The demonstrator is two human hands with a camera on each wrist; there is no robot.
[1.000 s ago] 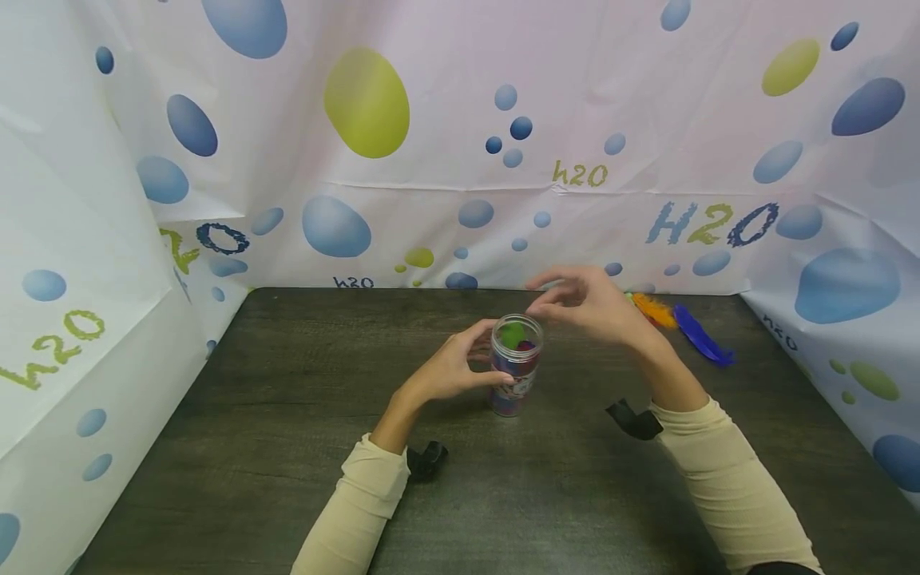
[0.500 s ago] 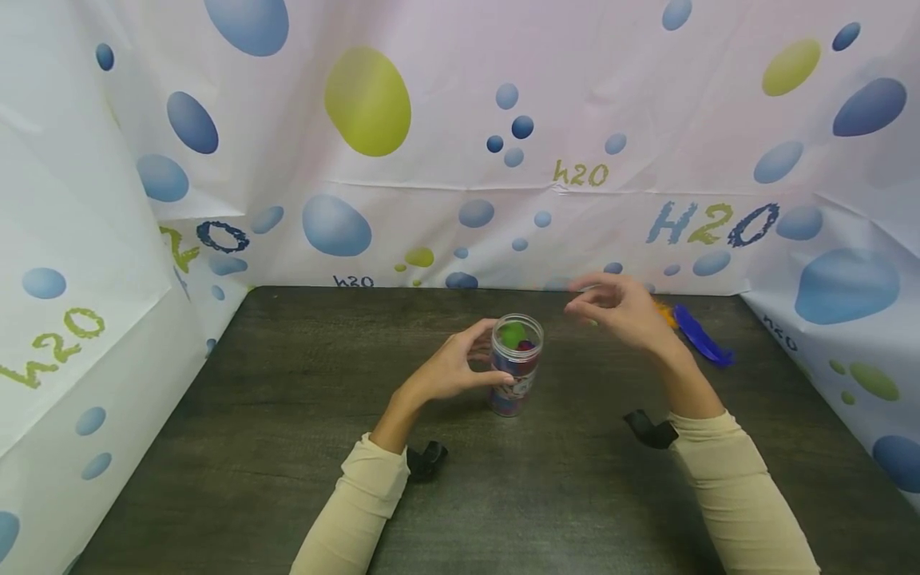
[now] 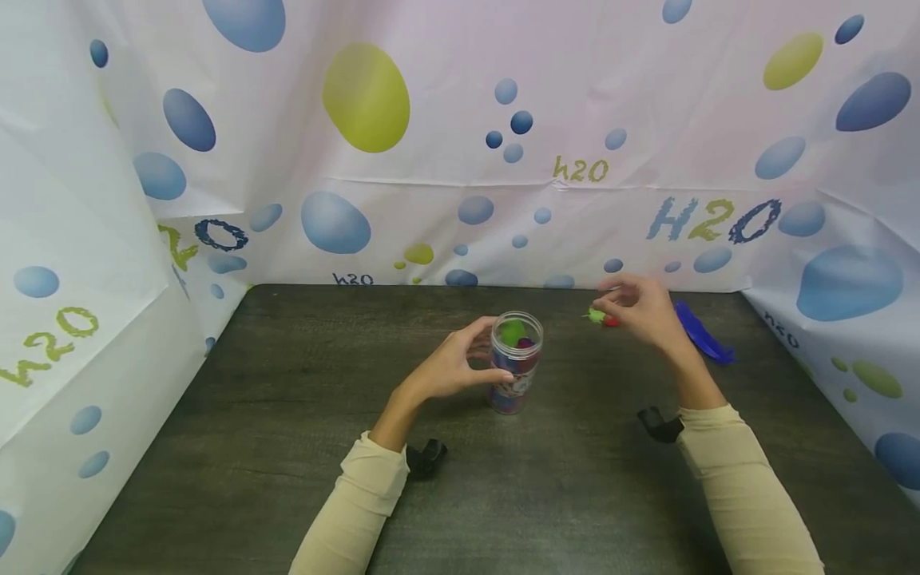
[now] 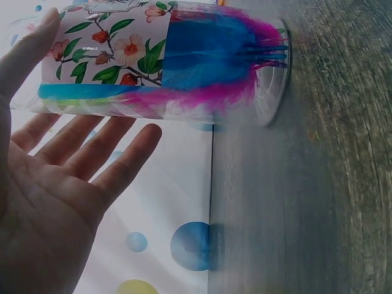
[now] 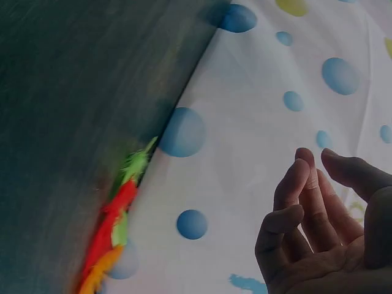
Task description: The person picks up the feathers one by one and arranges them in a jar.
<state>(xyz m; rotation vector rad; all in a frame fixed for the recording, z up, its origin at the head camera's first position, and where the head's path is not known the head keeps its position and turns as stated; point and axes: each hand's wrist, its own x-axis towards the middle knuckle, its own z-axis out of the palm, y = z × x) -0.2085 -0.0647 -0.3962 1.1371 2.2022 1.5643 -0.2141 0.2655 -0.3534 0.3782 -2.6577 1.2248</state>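
Note:
My left hand [image 3: 456, 366] holds a clear plastic jar [image 3: 507, 399] upright on the table, thumb on the near side and fingers round the far side. Its top has no lid. A floral label [image 4: 122, 49] wraps the jar, and blue and magenta feathers [image 4: 220, 55] show through the wall. My right hand [image 3: 640, 310] hovers at the back right with loosely bent fingers and nothing between thumb and fingertips. Below it lies a bunch of feathers: a green feather [image 5: 136, 162], a red feather [image 5: 109, 220] and an orange feather [image 5: 101, 269]. The hand partly hides these in the head view.
Right of the right hand a dark blue feather [image 3: 703, 334] rests on the dark wooden table [image 3: 316, 343]. A white sheet with blue and green spots [image 3: 431, 96] hangs behind the table and along both sides. Black straps [image 3: 426, 459] stick out at both wrists.
My right hand has moved right, from beside the jar's mouth to above the feathers, uncovering the green and red ones and hiding the orange. The left hand and jar stay put.

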